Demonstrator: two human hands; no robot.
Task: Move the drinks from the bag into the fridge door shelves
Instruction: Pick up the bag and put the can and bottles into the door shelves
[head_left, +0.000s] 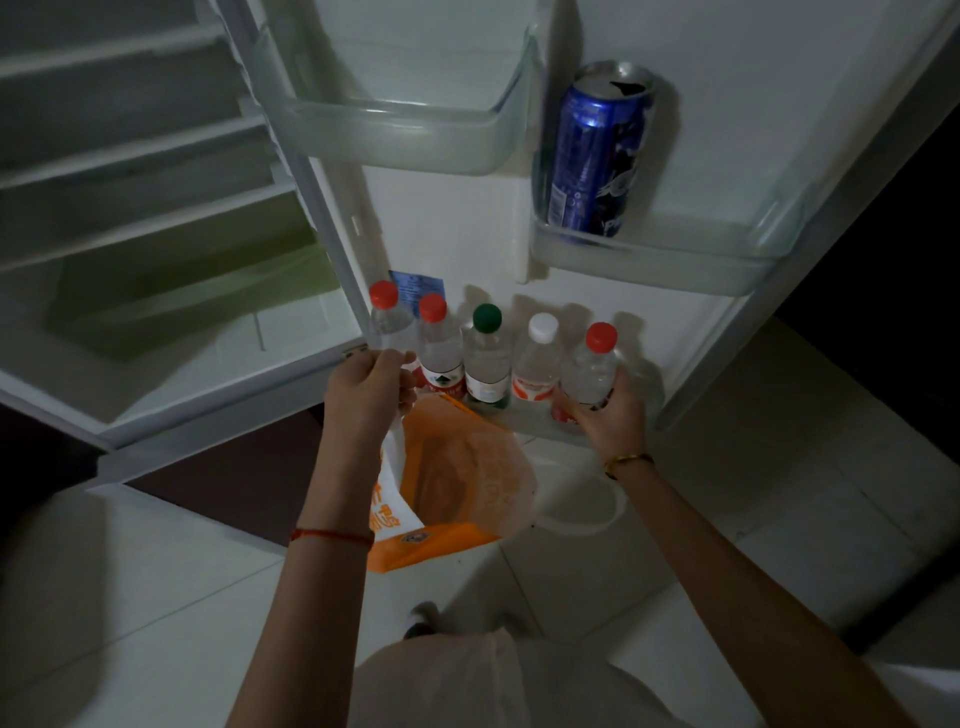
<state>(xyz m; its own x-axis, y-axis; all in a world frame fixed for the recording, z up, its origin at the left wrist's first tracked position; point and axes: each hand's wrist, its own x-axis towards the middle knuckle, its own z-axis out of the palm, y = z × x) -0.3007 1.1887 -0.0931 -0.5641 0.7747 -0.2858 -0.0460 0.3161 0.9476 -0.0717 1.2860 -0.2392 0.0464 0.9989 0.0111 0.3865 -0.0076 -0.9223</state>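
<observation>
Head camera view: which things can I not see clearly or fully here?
- Inside of the orange and white plastic bag: dim and blurred; whether any drink remains cannot be told.
- Leftmost clear plastic bottle with red cap: its lower part is hidden behind the left hand.
- Bottle labels: too small and blurred to read.
- Bottom door shelf: partly hidden by the bag and the right hand.
- Blue drink can: print too blurred to read.

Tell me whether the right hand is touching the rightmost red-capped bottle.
Touching. The head view shows the right hand wrapped around the lower body of the rightmost red-capped bottle, fingers against it, at the bottom door shelf.
</observation>
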